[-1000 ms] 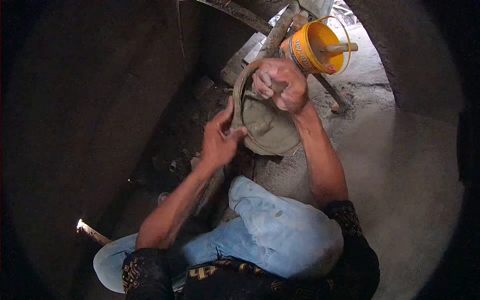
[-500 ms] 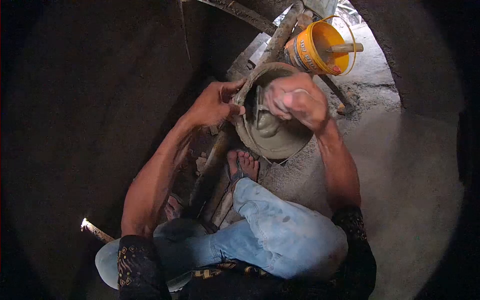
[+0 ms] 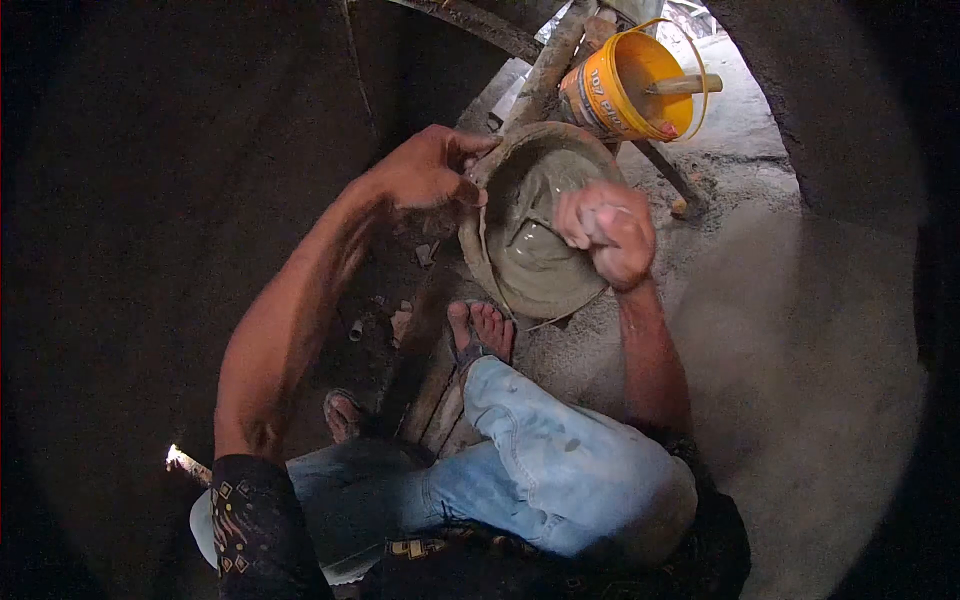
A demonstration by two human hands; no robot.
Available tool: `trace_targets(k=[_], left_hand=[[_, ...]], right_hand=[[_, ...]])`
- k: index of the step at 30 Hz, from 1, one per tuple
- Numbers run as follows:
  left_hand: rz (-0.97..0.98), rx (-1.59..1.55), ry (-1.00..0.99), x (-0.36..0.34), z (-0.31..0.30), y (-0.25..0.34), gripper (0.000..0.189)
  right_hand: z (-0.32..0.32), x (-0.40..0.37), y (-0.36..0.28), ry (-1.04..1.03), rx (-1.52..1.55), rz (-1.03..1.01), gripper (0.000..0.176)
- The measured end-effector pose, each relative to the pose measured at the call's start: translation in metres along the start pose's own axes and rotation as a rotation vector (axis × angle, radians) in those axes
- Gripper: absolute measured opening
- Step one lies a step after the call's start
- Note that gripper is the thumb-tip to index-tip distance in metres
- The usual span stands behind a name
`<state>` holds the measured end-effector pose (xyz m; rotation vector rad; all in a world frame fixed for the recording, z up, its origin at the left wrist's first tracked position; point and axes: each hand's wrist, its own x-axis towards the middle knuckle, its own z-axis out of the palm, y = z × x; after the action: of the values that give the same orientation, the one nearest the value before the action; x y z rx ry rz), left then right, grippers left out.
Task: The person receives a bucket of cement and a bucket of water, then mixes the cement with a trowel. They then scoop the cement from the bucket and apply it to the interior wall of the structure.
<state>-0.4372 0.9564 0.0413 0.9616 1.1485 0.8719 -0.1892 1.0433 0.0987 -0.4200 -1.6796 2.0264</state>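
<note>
A mortar-crusted bucket (image 3: 478, 262) stands tilted in front of me, its wide mouth facing me. Grey wet mortar (image 3: 550, 275) lies inside, smooth and glossy. My left hand (image 3: 435, 175) grips the bucket's left rim, thumb on the near side. Over the right part of the mouth, my right hand (image 3: 608, 230) is closed in a fist around what looks like a trowel (image 3: 530, 222). Only its thin neck shows; the blade is sunk in the mortar and the handle is hidden by my fingers.
Behind the bucket, a yellow pail (image 3: 600, 95) holds a wooden-handled tool (image 3: 690, 85). A wooden pole (image 3: 548, 70) slants past it. My foot (image 3: 482, 328) is just below the bucket. Dark curved walls (image 3: 180, 200) close in on the left and upper right.
My right hand has moved down and slightly right over the mortar, uncovering more of the bucket's inside. The view has shifted slightly; my left hand stays on the rim.
</note>
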Motion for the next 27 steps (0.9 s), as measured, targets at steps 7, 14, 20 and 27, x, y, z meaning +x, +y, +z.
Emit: trace_targets(k=[7,14,20,27], left_hand=[[-0.058,0.209,0.055,0.017,-0.009,0.022,0.065],[0.036,0.225,0.103,0.034,-0.014,0.006,0.057],[-0.066,0.107,0.1,0.019,0.003,0.009,0.067],[-0.004,0.198,0.217,0.016,0.012,0.01,0.065]], right_hand=[[0.008,-0.006,-0.049,0.077,0.089,-0.137,0.027],[-0.006,-0.021,0.012,0.243,0.045,-0.111,0.032],[0.013,-0.026,-0.039,0.176,0.056,-0.172,0.027],[-0.001,-0.028,0.005,0.338,0.049,-0.111,0.032]])
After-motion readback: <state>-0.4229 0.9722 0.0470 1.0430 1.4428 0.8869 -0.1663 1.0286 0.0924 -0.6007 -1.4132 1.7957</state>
